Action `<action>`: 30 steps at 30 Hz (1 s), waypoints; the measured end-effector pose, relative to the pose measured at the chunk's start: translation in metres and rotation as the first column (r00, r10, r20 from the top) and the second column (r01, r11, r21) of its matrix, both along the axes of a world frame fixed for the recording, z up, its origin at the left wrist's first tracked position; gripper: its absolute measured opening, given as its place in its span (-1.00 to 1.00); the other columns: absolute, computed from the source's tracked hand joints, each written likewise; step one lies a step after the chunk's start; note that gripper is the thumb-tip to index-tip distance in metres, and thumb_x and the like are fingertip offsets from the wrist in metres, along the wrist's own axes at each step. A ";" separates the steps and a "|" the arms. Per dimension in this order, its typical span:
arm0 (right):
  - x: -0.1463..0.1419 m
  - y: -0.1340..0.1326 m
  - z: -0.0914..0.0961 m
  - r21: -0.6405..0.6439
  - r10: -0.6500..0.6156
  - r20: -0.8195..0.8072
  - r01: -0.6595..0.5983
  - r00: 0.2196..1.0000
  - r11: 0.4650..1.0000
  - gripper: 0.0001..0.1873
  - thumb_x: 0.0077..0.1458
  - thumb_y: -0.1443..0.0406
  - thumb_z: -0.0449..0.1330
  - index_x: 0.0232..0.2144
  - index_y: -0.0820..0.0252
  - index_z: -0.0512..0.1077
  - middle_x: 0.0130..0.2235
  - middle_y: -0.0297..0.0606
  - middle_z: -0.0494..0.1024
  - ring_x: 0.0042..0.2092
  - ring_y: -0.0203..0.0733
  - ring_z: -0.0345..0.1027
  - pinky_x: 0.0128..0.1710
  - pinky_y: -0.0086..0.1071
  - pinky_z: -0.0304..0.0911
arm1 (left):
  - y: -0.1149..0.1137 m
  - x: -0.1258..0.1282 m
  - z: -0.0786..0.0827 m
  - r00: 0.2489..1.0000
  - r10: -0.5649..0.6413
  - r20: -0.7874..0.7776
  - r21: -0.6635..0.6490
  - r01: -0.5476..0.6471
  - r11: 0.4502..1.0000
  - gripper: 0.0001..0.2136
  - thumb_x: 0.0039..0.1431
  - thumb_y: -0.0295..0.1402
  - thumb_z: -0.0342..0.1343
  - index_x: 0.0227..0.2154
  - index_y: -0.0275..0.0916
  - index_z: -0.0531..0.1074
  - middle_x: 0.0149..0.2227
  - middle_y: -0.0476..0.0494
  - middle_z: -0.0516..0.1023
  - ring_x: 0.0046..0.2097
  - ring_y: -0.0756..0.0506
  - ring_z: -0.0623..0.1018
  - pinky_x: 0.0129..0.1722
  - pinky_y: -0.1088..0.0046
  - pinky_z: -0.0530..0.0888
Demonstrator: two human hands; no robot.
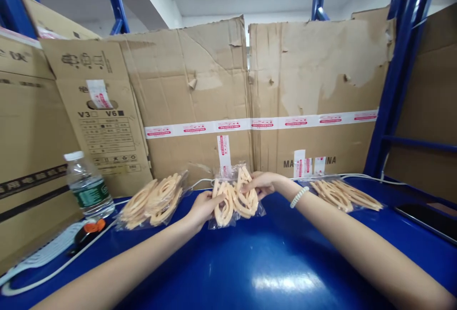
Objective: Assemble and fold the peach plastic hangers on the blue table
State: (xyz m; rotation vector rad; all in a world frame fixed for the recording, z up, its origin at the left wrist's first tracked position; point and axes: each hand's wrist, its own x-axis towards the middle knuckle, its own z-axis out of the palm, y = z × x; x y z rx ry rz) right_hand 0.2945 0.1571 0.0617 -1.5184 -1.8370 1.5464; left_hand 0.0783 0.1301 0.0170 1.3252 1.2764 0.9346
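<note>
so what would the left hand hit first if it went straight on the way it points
Past the bagged beige loops the left hand holds, likely the right hand, though depth is unclear.

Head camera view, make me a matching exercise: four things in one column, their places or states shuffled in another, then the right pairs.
Column one
1. Middle bagged beige loops
2. Plastic bottle
3. Beaded bracelet
4. Flat black device

Column two
A. Worn on the right wrist
B. Lying near the picture's right edge
C. Held by the left hand and right hand
D. Standing upright on the left

Pairs: 1-C, 2-D, 3-A, 4-B
</note>
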 end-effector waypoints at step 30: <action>-0.040 -0.043 0.010 0.658 0.326 0.580 -0.665 0.747 0.354 -0.50 0.03 0.64 0.05 -0.06 0.23 0.52 0.00 -0.09 0.56 0.10 -0.07 0.36 0.15 -0.14 0.24 | -0.058 -0.060 -0.024 0.980 0.166 -0.113 0.599 -0.066 0.798 -0.88 0.16 -0.26 0.01 -0.38 -0.14 0.20 -0.12 -0.18 0.50 -0.07 -0.20 0.53 -0.12 0.18 0.47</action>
